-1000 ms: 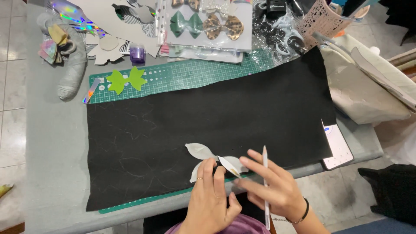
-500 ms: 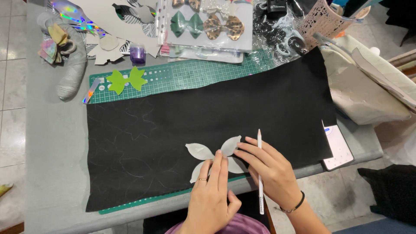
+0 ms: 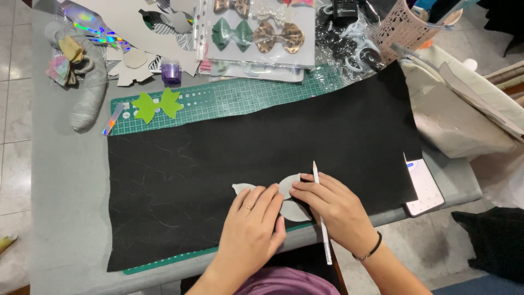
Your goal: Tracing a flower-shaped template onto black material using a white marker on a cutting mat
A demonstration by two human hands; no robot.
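both hands work at the near edge of the black felt sheet (image 3: 262, 164): left hand (image 3: 252, 224) flat, fingers released, pinning the grey bow template (image 3: 288, 188), right hand (image 3: 333, 207) apparently grasping a white marking pencil (image 3: 321, 218), so tracing the outline needs the template steady.

Grey table (image 3: 60, 180), green cutting mat (image 3: 245, 98), smartphone (image 3: 423, 188), grey roll (image 3: 87, 98)

The light was bright and even, coming from above. Only soft shadows lay under the hands on the black felt sheet (image 3: 262, 158). The holographic paper (image 3: 90, 24) gave glare. Focus was sharp.
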